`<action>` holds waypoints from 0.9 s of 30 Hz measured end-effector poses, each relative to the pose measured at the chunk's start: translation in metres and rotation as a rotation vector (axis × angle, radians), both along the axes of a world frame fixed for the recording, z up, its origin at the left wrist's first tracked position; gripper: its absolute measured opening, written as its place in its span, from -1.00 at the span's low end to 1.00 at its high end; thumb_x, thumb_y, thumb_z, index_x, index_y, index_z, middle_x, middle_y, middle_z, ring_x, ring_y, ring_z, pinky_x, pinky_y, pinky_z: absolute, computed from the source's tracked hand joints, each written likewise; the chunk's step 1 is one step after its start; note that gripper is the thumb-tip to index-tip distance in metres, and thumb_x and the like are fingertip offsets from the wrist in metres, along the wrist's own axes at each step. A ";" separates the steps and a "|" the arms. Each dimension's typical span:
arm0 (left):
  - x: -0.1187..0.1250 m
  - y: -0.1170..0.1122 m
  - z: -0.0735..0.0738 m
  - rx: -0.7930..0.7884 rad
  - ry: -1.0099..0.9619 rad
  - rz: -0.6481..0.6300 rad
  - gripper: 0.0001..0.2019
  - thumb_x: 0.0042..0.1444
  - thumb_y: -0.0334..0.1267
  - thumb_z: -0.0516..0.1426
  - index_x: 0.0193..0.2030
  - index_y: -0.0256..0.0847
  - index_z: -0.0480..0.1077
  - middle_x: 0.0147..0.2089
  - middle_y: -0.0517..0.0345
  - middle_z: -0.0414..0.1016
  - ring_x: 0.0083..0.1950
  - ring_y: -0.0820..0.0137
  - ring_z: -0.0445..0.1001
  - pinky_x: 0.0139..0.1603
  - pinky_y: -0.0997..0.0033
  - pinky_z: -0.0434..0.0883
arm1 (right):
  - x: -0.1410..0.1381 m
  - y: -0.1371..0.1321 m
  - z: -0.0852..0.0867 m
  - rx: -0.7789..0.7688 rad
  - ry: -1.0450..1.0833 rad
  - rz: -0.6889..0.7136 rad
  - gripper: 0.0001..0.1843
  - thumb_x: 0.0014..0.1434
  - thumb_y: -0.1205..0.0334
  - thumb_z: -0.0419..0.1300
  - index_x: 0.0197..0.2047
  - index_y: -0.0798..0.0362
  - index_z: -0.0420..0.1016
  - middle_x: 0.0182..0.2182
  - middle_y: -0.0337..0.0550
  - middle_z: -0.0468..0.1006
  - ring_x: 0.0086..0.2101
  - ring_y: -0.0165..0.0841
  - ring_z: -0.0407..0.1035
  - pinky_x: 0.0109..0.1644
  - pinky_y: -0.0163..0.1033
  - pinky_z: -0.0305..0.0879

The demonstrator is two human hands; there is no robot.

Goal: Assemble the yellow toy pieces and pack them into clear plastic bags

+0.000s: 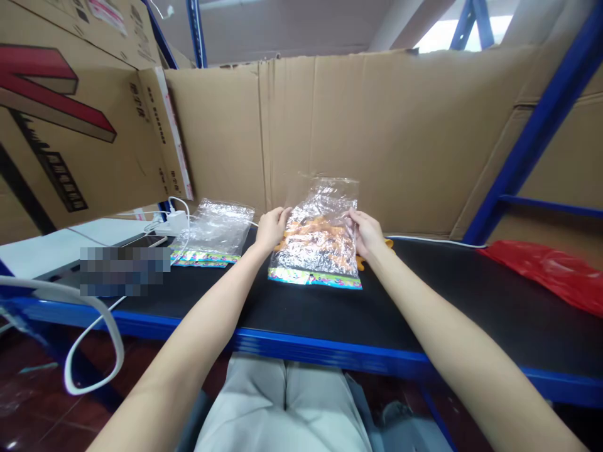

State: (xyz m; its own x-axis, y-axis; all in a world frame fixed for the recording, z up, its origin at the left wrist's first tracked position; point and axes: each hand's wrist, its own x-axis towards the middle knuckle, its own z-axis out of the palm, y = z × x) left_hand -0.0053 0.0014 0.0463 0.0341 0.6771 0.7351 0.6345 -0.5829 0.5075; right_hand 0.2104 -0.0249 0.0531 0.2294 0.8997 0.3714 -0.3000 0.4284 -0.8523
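Note:
A clear plastic bag point(325, 194) with a colourful printed strip along its near edge is spread between my two hands. My left hand point(273, 227) pinches its left side, and my right hand point(366, 232) pinches the right side. Orange pieces point(387, 243) show through the bag and stick out past its right edge near my right wrist; whether they lie inside or beneath it I cannot tell. To the left, more clear bags point(214, 226) with the same printed strip lie flat on the black tabletop point(320, 317).
A red plastic bag point(546, 270) lies at the right. White cables and a power strip point(175, 223) are on the left, near a phone point(144, 242). A cardboard wall point(400, 138) stands behind, and a large carton point(94, 138) juts in at upper left. Blue posts point(532, 132) frame the bench.

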 end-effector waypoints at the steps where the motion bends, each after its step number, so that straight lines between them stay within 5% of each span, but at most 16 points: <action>1: -0.002 0.000 0.000 0.009 0.051 0.063 -0.61 0.15 -0.01 -0.11 -0.56 -0.22 0.21 -0.61 0.20 0.23 -0.50 0.45 0.27 -0.44 0.49 0.15 | 0.000 0.001 -0.002 0.002 0.001 -0.023 -0.78 -0.09 0.16 0.24 -0.56 0.11 0.32 -0.72 -0.40 0.18 -0.67 -0.59 0.08 -0.60 -0.43 0.03; 6: 0.005 -0.015 0.001 0.117 0.190 0.183 -0.61 0.16 -0.03 -0.11 -0.04 -0.26 0.25 -0.22 -0.07 0.44 -0.14 0.27 0.39 -0.15 0.30 0.26 | 0.001 0.005 -0.008 0.041 -0.020 -0.196 -0.82 -0.04 0.14 0.19 -0.42 0.09 0.38 -0.79 -0.45 0.13 -0.76 -0.58 -0.04 -0.69 -0.41 -0.14; 9: 0.027 -0.039 0.000 0.326 0.436 -0.036 -0.34 0.06 0.11 -0.05 0.19 -0.32 0.01 0.19 -0.22 0.13 0.21 0.15 0.09 0.15 0.12 0.05 | 0.007 0.004 -0.003 0.077 0.044 -0.236 -0.82 0.02 0.13 0.12 -0.39 0.07 0.36 -0.79 -0.45 0.14 -0.76 -0.56 -0.03 -0.69 -0.41 -0.13; 12: 0.051 -0.060 -0.005 0.376 0.772 -0.213 -0.19 -0.03 0.20 -0.02 0.27 -0.21 -0.12 0.32 -0.12 -0.14 0.32 0.08 -0.22 0.23 -0.01 -0.23 | 0.014 0.003 0.005 0.094 0.105 -0.218 -0.83 0.03 0.14 0.11 -0.43 0.07 0.32 -0.76 -0.43 0.15 -0.73 -0.56 0.01 -0.66 -0.42 -0.07; 17: 0.060 -0.061 -0.007 0.375 0.951 -0.125 -0.35 0.07 -0.28 0.00 0.29 0.01 -0.20 0.35 0.09 -0.28 0.34 0.15 -0.32 0.20 -0.14 -0.35 | 0.021 -0.001 0.015 0.095 0.095 -0.130 -0.79 0.01 0.06 0.12 -0.37 0.03 0.33 -0.73 -0.44 0.14 -0.72 -0.55 0.02 -0.62 -0.39 0.03; 23: -0.003 -0.041 0.011 0.154 0.902 0.192 -0.29 0.04 -0.50 -0.09 0.27 0.19 -0.20 0.35 0.23 -0.32 0.33 0.10 -0.31 0.15 -0.27 -0.28 | 0.020 -0.005 0.014 0.025 -0.043 -0.055 -0.66 0.00 -0.05 0.10 -0.26 0.02 0.36 -0.58 -0.33 0.37 -0.69 -0.55 0.18 -0.61 -0.39 0.11; 27: -0.075 -0.026 0.000 -0.119 0.952 0.363 -0.31 0.05 -0.51 -0.12 0.25 0.23 -0.18 0.36 0.24 -0.38 0.33 0.08 -0.34 0.11 -0.32 -0.17 | 0.015 -0.003 0.010 0.002 -0.099 -0.089 -0.71 -0.03 0.03 0.16 -0.32 0.08 0.38 -0.60 -0.32 0.38 -0.72 -0.57 0.19 -0.67 -0.42 0.08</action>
